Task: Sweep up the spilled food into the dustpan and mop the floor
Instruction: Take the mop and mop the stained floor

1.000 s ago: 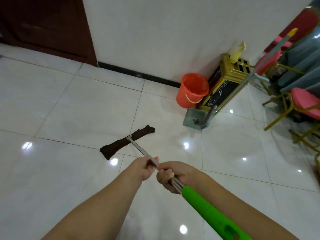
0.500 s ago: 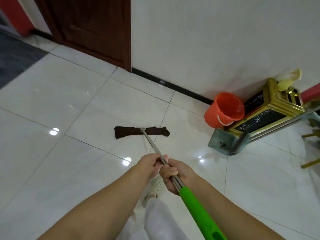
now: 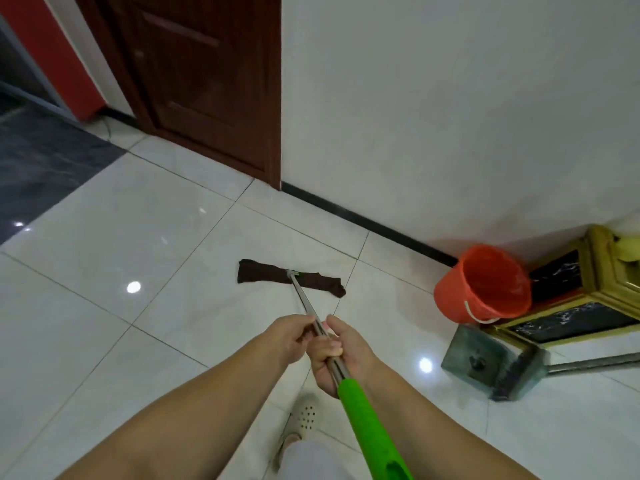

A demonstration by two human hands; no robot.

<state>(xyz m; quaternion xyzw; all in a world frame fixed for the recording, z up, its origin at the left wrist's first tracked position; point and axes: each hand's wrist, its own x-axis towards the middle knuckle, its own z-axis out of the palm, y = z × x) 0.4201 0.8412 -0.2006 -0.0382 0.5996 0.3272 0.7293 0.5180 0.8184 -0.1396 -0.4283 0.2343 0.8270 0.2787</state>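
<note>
Closest to me, at the bottom of the view, I see the mop's green grip (image 3: 367,424) running up from the lower edge, and beside it a pale perforated shoe (image 3: 303,415) above a light trouser leg on the white tiled floor (image 3: 104,341). Both forearms reach forward and meet on the mop's metal shaft (image 3: 304,299). My right hand (image 3: 341,351) is wrapped around the shaft just above the green grip, fingers curled over it and thumb laid across the top. My left hand (image 3: 291,337) sits just ahead of it, touching it, with fingers curled around the same shaft — how far they wrap underneath I cannot tell. From the hands the shaft slants forward and left, down to the mop head, where a dark brown cloth (image 3: 289,282) lies flat on the tiles, spread to either side of the joint, its right end lying close to a grout line. To the right, level with my hands, a grey-green metal dustpan (image 3: 485,362) stands on the floor, with a long handle leading off the right edge; I cannot see into it. Just behind it is an orange bucket (image 3: 481,289), tilted so its mouth faces me, touching a gold-framed stand with dark panels (image 3: 588,306). Farther back a black skirting strip (image 3: 363,223) runs along the foot of the white wall (image 3: 450,98), and at the far left stands a dark wooden door (image 3: 204,81), with darker grey flooring (image 3: 41,161) beyond the white tiles.
</note>
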